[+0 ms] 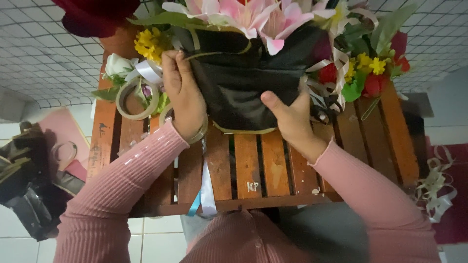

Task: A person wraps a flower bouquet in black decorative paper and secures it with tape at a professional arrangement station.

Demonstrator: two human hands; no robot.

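Observation:
A bouquet of pink lilies [253, 14] sits in black wrapping paper [243, 83] with a gold edge, on a slatted wooden table [253, 165]. My left hand [183, 95] grips the wrap's left side, with the fingers at its upper edge. On the right side my right hand [290, 119] holds the wrap, its thumb pressed on the black front. Both arms are in pink ribbed sleeves.
Tape rolls [136, 100] and a white rose [117, 64] lie left of the bouquet. Yellow and red flowers [365, 73] with ribbon lie to its right. A white and blue ribbon [205, 190] hangs over the table's front edge. Curled ribbon [436, 187] lies at right; dark objects [24, 180] at left.

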